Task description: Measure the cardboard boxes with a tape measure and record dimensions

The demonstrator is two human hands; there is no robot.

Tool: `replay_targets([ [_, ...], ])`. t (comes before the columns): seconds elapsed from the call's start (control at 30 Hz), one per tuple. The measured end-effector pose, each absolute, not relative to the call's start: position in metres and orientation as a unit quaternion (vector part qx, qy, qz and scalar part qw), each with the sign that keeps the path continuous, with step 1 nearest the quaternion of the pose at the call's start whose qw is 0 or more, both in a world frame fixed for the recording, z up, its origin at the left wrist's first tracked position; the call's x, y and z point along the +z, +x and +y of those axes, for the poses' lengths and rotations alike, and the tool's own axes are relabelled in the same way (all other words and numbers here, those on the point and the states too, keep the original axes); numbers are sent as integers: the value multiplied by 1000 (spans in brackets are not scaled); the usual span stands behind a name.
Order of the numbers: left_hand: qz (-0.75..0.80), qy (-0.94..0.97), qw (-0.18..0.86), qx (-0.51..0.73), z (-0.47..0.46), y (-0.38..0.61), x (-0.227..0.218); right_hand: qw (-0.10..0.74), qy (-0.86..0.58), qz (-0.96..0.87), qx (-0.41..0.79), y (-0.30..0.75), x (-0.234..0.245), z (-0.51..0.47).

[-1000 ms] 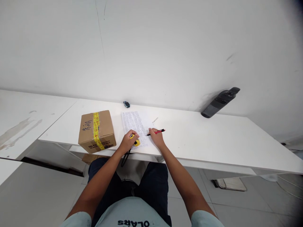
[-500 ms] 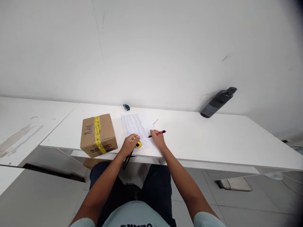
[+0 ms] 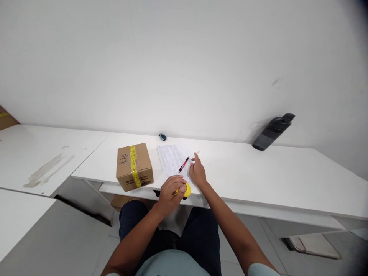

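Observation:
My left hand [image 3: 171,194] is closed around a yellow and black tape measure [image 3: 188,189] at the front edge of the table, with its black strap hanging at the hand's left. My right hand [image 3: 198,172] is empty, its index finger stretched out and its other fingers partly curled. It hovers at or rests on the right edge of a sheet of paper [image 3: 169,157] covered with handwriting; contact is hard to tell. A red and black pen [image 3: 184,164] lies slanted on the sheet, just left of that hand. Beyond the fingertips is a small pale strip [image 3: 198,152].
A cardboard box [image 3: 135,166] with yellow tape stands left of the paper on the white table [image 3: 244,172]. A small dark watch-like object [image 3: 162,137] lies near the wall. On the right, a black bottle [image 3: 271,134] stands by the wall.
My right hand has let go of the pen, which now lies on the paper. My left hand has drawn the tape measure off the paper toward me. The view has shifted left.

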State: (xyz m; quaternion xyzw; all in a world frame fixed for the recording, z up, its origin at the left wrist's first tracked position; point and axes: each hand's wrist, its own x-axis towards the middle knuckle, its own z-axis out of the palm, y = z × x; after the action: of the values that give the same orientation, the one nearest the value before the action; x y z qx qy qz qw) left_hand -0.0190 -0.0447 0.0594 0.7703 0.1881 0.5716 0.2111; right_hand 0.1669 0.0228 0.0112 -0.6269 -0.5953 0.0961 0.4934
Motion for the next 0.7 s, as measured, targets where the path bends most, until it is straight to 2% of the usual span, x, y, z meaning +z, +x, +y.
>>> replay_targets([
  [0.1, 230, 671, 276, 648, -75, -36, 83, 557, -475, -675, 94, 135, 25, -20],
  [0.17, 260, 599, 336, 679, -91, -48, 94, 546, -348, -753, 112, 110, 37, -51],
  [0.23, 279, 557, 405, 669, -104, -60, 101, 542, -245, -796, 108, 87, 49, -73],
  [0.33, 308, 586, 452, 597, -119, -85, 107, 557, -197, -801, 101, 64, 61, -81],
  [0.4, 348, 633, 420, 549, -127, -106, 112, 536, -196, -812, 123, 54, 65, -78],
  [0.57, 529, 700, 184, 443, -130, -159, 117, 454, -201, -856, 146, 40, 67, -75],
  [0.63, 562, 712, 187, 378, -124, -174, 112, 422, -225, -864, 159, 36, 69, -78],
  [0.7, 548, 720, 245, 348, -118, -180, 104, 405, -240, -858, 204, 33, 73, -82],
])
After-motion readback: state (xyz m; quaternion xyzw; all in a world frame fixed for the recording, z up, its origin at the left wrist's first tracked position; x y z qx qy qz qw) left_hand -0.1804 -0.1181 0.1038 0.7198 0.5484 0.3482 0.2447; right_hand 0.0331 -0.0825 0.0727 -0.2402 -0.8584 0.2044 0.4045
